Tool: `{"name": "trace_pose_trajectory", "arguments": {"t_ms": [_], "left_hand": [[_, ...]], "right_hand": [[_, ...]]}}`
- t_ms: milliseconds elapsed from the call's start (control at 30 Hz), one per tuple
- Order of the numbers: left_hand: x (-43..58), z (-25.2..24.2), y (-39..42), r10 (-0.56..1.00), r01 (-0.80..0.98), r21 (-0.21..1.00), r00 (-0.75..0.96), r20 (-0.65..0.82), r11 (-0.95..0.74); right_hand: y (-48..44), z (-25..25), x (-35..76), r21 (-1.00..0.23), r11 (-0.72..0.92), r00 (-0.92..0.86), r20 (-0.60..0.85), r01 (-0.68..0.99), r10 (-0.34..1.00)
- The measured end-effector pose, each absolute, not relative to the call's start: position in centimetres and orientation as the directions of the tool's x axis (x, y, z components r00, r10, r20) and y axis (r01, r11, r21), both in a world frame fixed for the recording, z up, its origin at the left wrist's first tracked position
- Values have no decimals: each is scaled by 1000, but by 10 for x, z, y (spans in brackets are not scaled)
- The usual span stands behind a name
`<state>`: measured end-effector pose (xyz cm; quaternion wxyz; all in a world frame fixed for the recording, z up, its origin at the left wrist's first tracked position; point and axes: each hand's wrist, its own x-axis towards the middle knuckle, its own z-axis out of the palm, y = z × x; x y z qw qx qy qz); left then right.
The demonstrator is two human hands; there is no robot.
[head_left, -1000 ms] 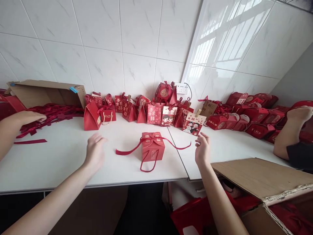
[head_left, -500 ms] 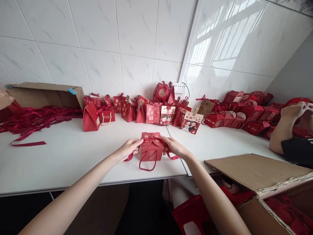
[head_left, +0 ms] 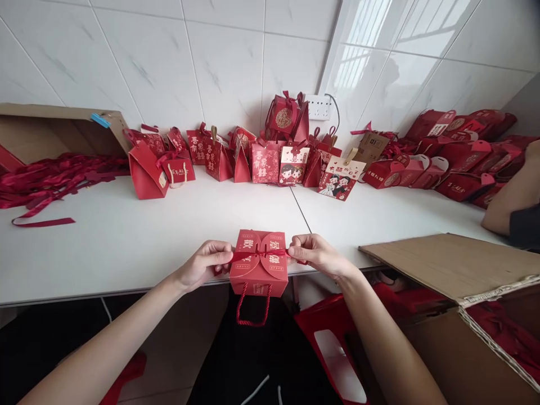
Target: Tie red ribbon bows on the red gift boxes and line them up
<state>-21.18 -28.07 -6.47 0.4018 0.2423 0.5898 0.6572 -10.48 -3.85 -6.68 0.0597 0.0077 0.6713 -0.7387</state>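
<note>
A red gift box point(head_left: 258, 275) with gold characters sits at the table's front edge, its rounded top flaps folded together. A red ribbon point(head_left: 244, 256) crosses the top through the slots in the flaps. My left hand point(head_left: 205, 263) pinches the ribbon at the box's left side. On the right side my right hand point(head_left: 314, 254) pinches the ribbon's other end. Between the hands the ribbon lies taut. A twisted red cord handle point(head_left: 253, 323) hangs down from the box's front.
Finished red gift boxes point(head_left: 265, 162) line the wall below a white power strip point(head_left: 318, 107). Loose red ribbons point(head_left: 63, 179) spill from a carton point(head_left: 46, 112) at left. More boxes point(head_left: 459, 154) are piled at right, near another person's arm point(head_left: 512, 194). An open carton point(head_left: 439, 337) stands front right.
The box has come closer to me, to the table edge, and its top now faces me more. My hands have moved from the box's sides to the ribbon ends, drawing them outward.
</note>
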Motion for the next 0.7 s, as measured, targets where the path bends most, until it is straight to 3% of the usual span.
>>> {"name": "trace_pose_trajectory", "arguments": {"t_ms": [100,233,433,567,700], "left_hand": [[-212,-70,-281,809,-245,969,-576,-117,-34],[-217,-72,-278,788,-68,995,-615,14,-71],[-213,-57,-278,803,16,997,-594,-53,77],[-214,-39,-280,816,40,971,-552,-175,235],[-219,-16,-281,808,196,896,-537,-242,399]], "right_hand": [[-41,-68,-98,-997,-36,-997,-70,71,-11],[-44,-64,-91,-996,50,-985,-71,80,157],[-37,-44,-85,-963,234,-991,-134,136,24],[-37,-30,-87,-994,101,-999,-47,47,-2],[-47,-18,-94,-999,-15,-995,54,-52,-87]]}}
